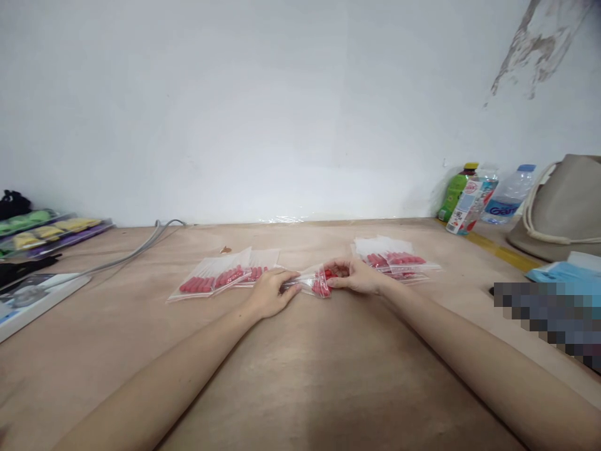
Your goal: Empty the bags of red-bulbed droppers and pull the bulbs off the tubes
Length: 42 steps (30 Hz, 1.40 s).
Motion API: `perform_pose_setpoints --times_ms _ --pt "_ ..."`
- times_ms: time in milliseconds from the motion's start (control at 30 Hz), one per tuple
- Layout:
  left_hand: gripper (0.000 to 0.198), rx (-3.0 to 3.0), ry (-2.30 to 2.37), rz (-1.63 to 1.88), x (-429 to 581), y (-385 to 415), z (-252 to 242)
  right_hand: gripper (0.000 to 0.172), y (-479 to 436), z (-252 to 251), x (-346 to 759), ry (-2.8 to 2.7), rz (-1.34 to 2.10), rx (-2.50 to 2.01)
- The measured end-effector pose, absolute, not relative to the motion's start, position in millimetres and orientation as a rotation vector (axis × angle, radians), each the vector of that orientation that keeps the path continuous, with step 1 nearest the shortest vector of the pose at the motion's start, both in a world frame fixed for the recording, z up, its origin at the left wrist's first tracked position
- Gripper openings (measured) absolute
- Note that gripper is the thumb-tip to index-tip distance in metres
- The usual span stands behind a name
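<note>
Between my hands, low over the brown tabletop, is a clear plastic bag (321, 285) with small red pieces bunched at its right end. My left hand (273, 291) is closed on the bag's gathered left end. At the other end, my right hand (354, 275) pinches the part with the red pieces. Several flat zip bags (197, 283) with rows of pinkish-red sticks lie overlapping to the left of my left hand. Another overlapping pile of such bags (406, 258) lies behind and to the right of my right hand, which partly hides it.
Bottles (509, 194) and a beige bag (563, 207) stand at the back right, near a blue packet (563, 275). At the left are trays of yellow and green items (56, 232), a white box (42, 297) and a grey cable (141, 247). A white wall (282, 113) closes the back.
</note>
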<state>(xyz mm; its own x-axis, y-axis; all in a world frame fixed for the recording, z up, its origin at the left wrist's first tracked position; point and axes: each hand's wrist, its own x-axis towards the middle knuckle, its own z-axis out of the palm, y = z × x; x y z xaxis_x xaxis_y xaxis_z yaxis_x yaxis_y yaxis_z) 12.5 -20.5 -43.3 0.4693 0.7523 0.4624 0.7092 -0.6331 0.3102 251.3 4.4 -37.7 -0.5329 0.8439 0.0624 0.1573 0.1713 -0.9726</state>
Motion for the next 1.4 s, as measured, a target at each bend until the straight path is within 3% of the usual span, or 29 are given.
perform_pose_setpoints --times_ms 233,567,767,867,1067,1200,1400 --pt "0.028 2.649 1.352 0.857 13 -20 -45 0.048 2 -37 248 -1.857 1.43 -0.982" --pt "0.028 2.64 1.341 0.9 12 -18 -46 0.037 3 -25 258 -1.683 1.558 -1.03" --pt "0.027 2.646 1.383 0.913 13 -19 -47 0.02 11 -9 276 -1.478 1.483 -1.169" --pt "0.027 2.637 1.44 0.897 14 -20 -47 0.018 11 3 289 -1.541 1.2 -1.232" --pt "0.027 2.629 1.506 0.891 15 -20 -46 0.023 -3 -10 288 -1.934 0.026 -1.241" --pt "0.026 2.628 1.538 0.875 15 -21 -45 0.026 -11 -37 271 -2.279 -0.211 -1.251" --pt "0.027 2.638 1.526 0.862 15 -21 -46 0.022 -14 -52 261 -2.446 -0.275 -1.302"
